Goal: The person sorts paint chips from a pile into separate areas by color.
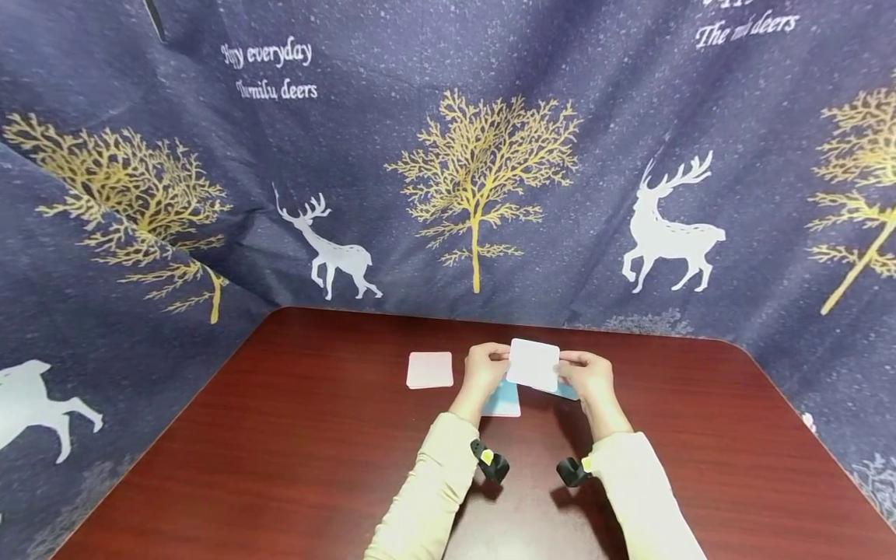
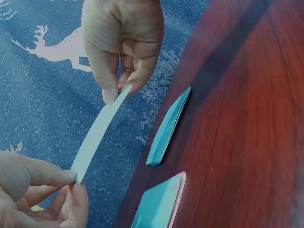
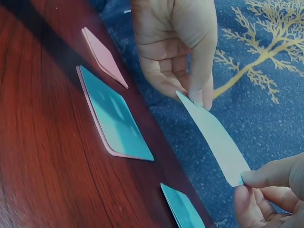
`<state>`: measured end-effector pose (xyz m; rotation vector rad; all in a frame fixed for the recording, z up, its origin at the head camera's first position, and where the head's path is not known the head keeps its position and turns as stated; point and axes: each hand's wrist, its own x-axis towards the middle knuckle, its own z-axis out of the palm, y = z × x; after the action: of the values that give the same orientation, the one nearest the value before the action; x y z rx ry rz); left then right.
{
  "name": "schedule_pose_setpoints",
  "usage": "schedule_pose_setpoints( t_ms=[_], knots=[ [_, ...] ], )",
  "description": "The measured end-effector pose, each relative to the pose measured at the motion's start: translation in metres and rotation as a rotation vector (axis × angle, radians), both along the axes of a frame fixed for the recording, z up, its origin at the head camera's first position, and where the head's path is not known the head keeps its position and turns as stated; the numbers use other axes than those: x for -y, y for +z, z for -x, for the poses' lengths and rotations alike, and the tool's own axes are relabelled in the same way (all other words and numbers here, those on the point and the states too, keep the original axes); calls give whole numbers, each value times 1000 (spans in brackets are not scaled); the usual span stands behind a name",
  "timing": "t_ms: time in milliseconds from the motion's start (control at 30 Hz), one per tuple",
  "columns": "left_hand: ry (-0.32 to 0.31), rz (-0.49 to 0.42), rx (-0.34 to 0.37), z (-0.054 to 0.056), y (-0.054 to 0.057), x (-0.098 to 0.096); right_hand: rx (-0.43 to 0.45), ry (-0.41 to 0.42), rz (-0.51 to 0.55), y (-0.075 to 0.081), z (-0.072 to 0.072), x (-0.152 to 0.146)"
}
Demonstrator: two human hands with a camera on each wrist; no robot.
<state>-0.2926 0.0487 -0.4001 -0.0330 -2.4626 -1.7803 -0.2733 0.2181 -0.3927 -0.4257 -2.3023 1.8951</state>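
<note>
A pale square paper sheet with rounded corners [image 1: 534,364] is held up above the table between both hands. My left hand [image 1: 484,370] pinches its left edge between thumb and fingers. The opposite edge is pinched by my right hand [image 1: 589,379]. In both wrist views the sheet, seen nearly edge-on, bows slightly. Below it on the table lies a blue-topped stack of square sheets [image 3: 114,116] with a pink edge underneath. A second blue stack [image 2: 169,126] lies under the right hand, partly hidden by the sheet in the head view.
A pink stack of square sheets [image 1: 430,369] lies left of the hands. Everything rests on a reddish-brown wooden table [image 1: 315,451]. A dark blue cloth [image 1: 448,233] printed with deer and trees hangs behind the table's far edge.
</note>
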Motion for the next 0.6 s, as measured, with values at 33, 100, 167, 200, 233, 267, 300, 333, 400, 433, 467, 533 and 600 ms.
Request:
schedule_pose_setpoints(
  t_ms=[33,100,167,200,233,267,300,333,400,433,467,533,600],
  knots=[
    [4,7,-6,1,0,-3,-3,-5,-3,0,0,-2],
    [14,27,-22,2,1,-8,-6,-18,-15,0,0,-5],
    [17,33,-36,2,3,-13,-14,-35,-15,0,1,-9],
    [16,33,-43,3,3,-15,-18,-43,-15,0,1,-10],
    [13,33,-45,3,3,-17,-18,-51,-16,0,1,-12],
    [11,30,-46,3,3,-19,-17,-57,-17,0,1,-14],
    [6,24,-48,3,2,-22,-19,-65,-19,-1,1,-15],
    [2,16,-50,4,1,-23,-22,-71,-15,-1,1,-16],
    [-7,4,-53,4,-2,-27,-25,-78,-21,-1,1,-18],
    [-13,-1,-58,5,-4,-28,-26,-83,-25,-2,1,-18],
    [-19,-5,-61,5,-7,-29,-26,-87,-35,-2,1,-19],
    [-40,-5,-54,6,-11,-31,-20,-97,-69,-4,1,-21],
    [-63,11,-43,6,-15,-32,-8,-107,-114,-5,0,-22]
  ],
)
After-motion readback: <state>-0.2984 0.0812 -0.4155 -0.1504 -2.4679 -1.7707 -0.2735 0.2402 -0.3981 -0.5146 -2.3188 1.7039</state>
